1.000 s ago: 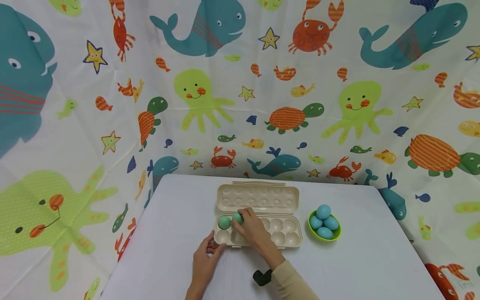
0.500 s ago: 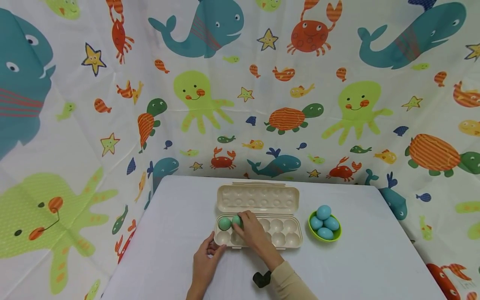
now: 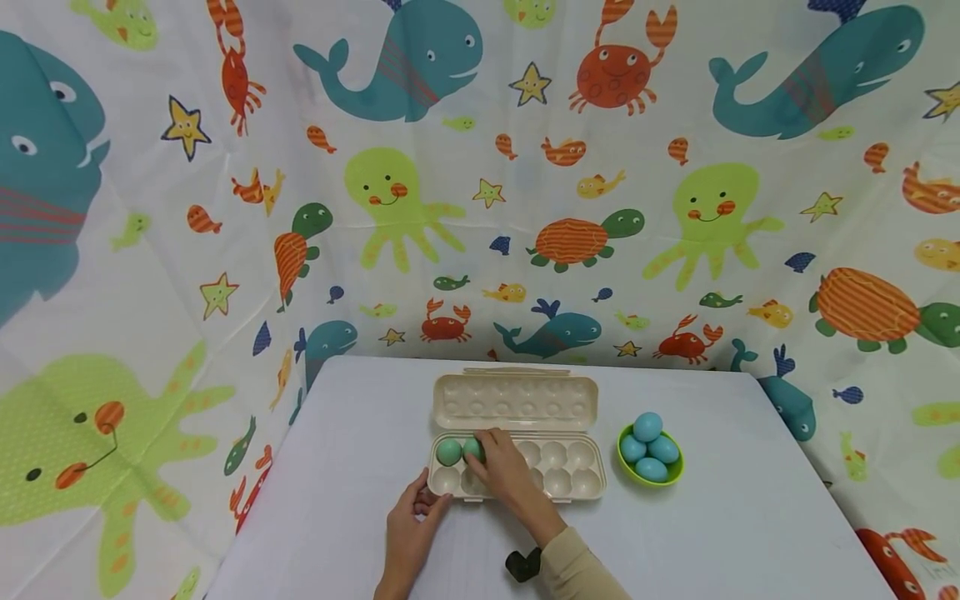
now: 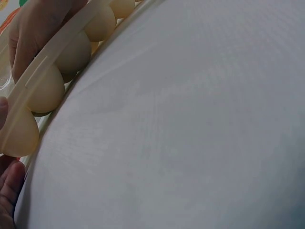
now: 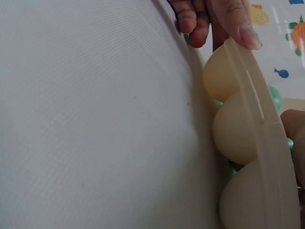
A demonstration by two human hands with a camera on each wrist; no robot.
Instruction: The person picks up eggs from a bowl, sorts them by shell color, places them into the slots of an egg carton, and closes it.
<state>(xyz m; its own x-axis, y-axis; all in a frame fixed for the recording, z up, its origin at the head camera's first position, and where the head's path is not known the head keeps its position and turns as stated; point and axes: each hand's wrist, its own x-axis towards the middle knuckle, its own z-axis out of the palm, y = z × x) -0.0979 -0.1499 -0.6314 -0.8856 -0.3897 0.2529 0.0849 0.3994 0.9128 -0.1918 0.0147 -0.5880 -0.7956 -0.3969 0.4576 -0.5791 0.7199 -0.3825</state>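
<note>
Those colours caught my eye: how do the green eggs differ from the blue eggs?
Colour: the green eggs are muted green, the blue eggs sky blue.
Place: the green eggs are at the left end of the carton, the blue eggs in the bowl.
Handling: the right hand holds one of the green eggs; the blue eggs are untouched.
Both kinds look rounded and plain.

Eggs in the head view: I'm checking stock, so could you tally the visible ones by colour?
Green eggs at the carton: 2
Blue eggs in the bowl: 4
Total in sight: 6; any hidden underneath can't be counted.
</note>
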